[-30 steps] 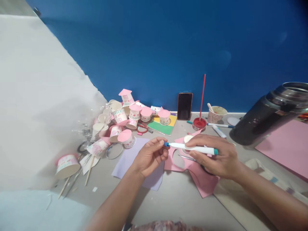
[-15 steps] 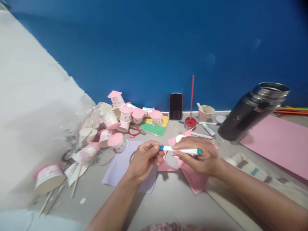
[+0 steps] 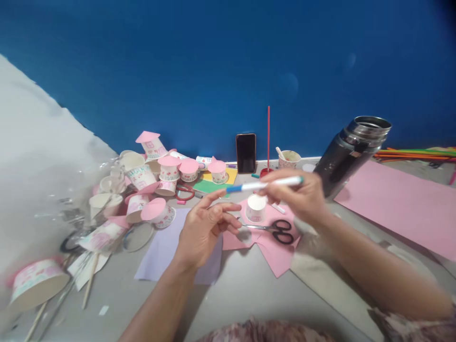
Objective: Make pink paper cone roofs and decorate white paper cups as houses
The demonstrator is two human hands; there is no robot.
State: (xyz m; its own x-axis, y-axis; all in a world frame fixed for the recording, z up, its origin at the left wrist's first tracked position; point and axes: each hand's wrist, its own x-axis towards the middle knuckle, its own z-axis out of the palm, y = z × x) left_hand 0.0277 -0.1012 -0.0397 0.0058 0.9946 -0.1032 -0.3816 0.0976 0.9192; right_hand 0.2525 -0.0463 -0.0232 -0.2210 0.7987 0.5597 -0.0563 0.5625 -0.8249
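Note:
My right hand (image 3: 294,192) holds a white marker (image 3: 270,184) level over the table, its blue end pointing left. My left hand (image 3: 210,223) has its fingers apart and holds nothing; its index fingertip is at or near the marker's blue end. Below the marker, a small white paper cup (image 3: 255,208) rests on cut pink paper (image 3: 276,259). Black-handled scissors (image 3: 282,232) lie on that paper, their blades reaching toward my left fingers. Under my left hand is a lilac sheet (image 3: 160,256).
Decorated cups with pink tops (image 3: 156,211) crowd the left side, beside clear plastic. A phone (image 3: 246,153) leans on the blue wall. A dark flask (image 3: 351,154) and a large pink sheet (image 3: 399,209) are at the right. Red scissors (image 3: 185,192) lie behind the lilac sheet.
My right hand has moved up with the marker. My left fingers have opened off its blue end. The view has shifted right, and the scissors and small cup now show more fully.

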